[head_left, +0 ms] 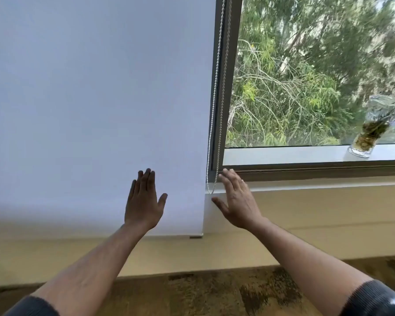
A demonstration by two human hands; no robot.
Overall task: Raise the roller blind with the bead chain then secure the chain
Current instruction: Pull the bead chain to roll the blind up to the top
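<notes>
At center frame, your 2 flat, empty hands, left hand [144, 201] and right hand [236, 200], flank the untouched bead chain [217, 106]; the roller blind [96, 99] hangs fully lowered, with raising and securing apparently undone.

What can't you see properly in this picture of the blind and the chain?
- The top of the blind and its roller: cut off by the head view's upper edge.
- Where the chain hooks on up high: also above the edge.
- The left pane: hidden behind the lowered blind.
- Whether the right hand touches the chain: too close to tell.
- What is in the glass jar on the sill: blurred.
- The left hand shows only its back.
</notes>
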